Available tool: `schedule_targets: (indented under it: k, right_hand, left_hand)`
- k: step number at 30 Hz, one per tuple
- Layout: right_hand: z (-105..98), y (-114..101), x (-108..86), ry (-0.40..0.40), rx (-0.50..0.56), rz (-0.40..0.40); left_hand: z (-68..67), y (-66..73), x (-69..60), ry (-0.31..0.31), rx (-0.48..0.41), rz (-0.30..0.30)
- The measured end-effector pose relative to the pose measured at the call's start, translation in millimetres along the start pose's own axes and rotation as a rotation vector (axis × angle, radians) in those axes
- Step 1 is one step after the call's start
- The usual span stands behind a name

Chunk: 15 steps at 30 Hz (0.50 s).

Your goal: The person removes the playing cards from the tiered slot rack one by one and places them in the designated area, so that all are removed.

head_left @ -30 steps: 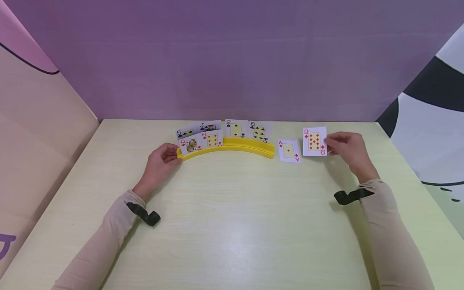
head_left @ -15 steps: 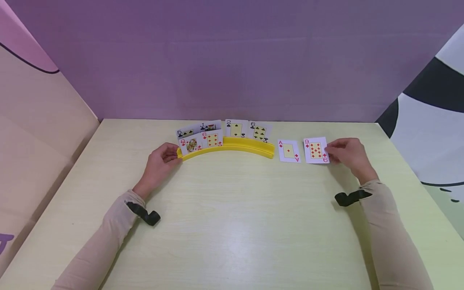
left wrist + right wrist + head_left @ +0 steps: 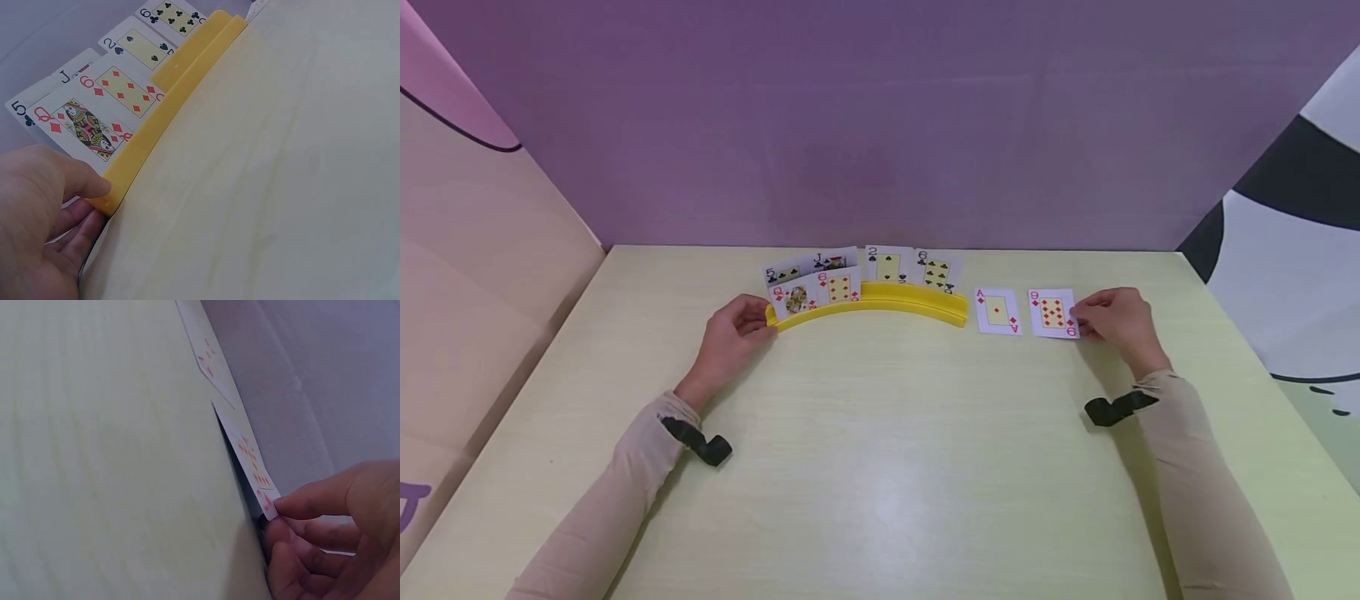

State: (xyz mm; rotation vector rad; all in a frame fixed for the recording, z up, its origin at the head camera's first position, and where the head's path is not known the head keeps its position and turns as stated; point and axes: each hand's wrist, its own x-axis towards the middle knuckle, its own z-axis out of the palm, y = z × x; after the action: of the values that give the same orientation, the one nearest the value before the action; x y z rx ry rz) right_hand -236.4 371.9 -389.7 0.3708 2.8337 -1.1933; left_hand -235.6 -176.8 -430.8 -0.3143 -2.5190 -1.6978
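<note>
"Head view: what does the left hand (image 3: 726,337) do?"

"It pinches the left end of the yellow card holder (image 3: 912,302). The holder bends like a bow near the far edge of the table (image 3: 887,467)."

"And the right hand (image 3: 1122,323)?"

"It pinches the nine of diamonds (image 3: 1051,312) by its right edge. That card is face up, over on the right side of the table."

"Is it all the way down?"

"Look at the right wrist view. The thumb (image 3: 315,499) is on top, and the pinched end is up a bit, with a dark shadow under it."

"What is just beside it?"

"The ace of diamonds (image 3: 997,311). It lies face up between the nine and the holder, with a small gap on each side."

"Which cards stand in the holder?"

"In the left wrist view, the queen of diamonds (image 3: 87,125) and the six of diamonds (image 3: 125,90) stand in front. They hide most of the five of clubs (image 3: 17,105) and a jack (image 3: 70,71). Farther along, in the back row, come the two of spades (image 3: 137,45) and the six of clubs (image 3: 172,19). All lean back."
</note>
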Motion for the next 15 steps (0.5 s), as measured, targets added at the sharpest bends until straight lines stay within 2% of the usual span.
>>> schedule_targets:
  k: [15]
  right_hand:
    - [5.3,-1.1,-1.7,0.039,-0.022,0.004]
  left_hand:
    - [-0.3,2.6,-0.8,-0.007,-0.006,-0.009]
